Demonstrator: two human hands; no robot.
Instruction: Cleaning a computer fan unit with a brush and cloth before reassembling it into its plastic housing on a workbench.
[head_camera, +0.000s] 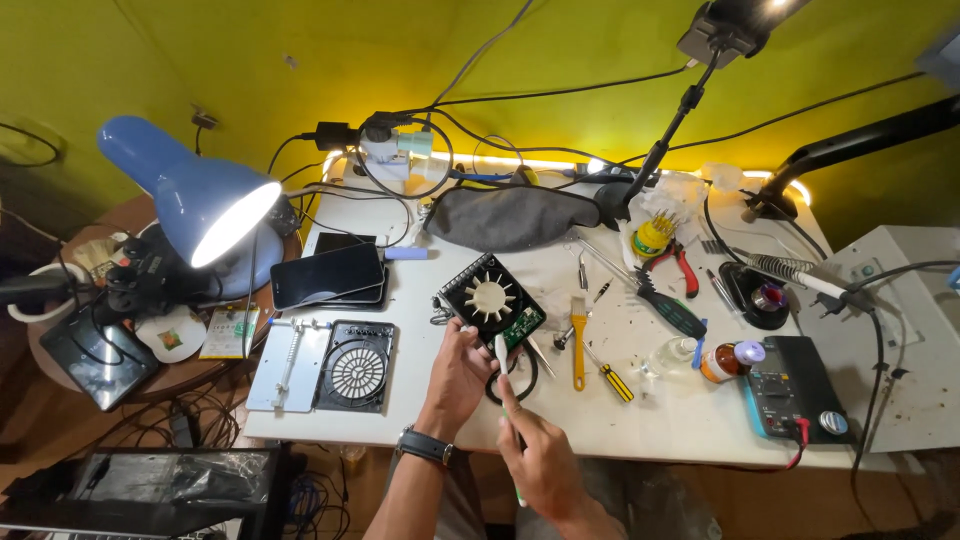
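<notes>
Head view: left hand (462, 375) fingers grip the opened black fan unit (490, 302); right hand (540, 455) fingers close around a white-tipped tool (502, 358); its grille (357, 366) lies detached near the bench's front-left edge.

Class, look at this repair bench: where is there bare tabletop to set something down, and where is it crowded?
Bare tabletop lies along the near edge, between the right hand and the multimeter. A smaller patch sits between the phones and the fan housing. Around the yellow brush, pliers and screwdrivers it is crowded.

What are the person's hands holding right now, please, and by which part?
The left hand grips the black fan unit at its near corner; the right hand holds a white-green tool by its handle.
</notes>
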